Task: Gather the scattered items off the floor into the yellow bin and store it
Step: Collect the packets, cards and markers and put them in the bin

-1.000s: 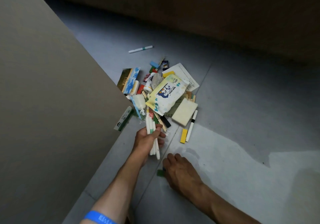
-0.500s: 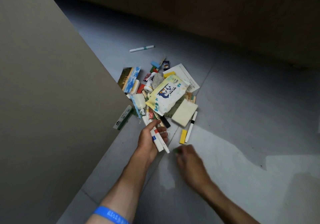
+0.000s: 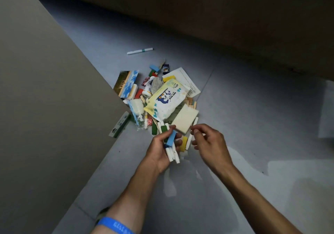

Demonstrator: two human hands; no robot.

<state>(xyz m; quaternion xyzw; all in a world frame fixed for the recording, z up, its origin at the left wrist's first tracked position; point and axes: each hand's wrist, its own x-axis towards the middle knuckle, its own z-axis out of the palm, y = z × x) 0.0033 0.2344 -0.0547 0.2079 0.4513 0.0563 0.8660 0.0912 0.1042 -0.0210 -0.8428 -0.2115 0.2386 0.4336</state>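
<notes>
Right hand now beside left hand

My left hand covers the middle of the white pens, so their count cannot be told. The beige panel hides the pile's left edge. The wipes pack buries items beneath it. Print on the paper sheet is too small to read. My wristband is cut off by the bottom edge.
</notes>
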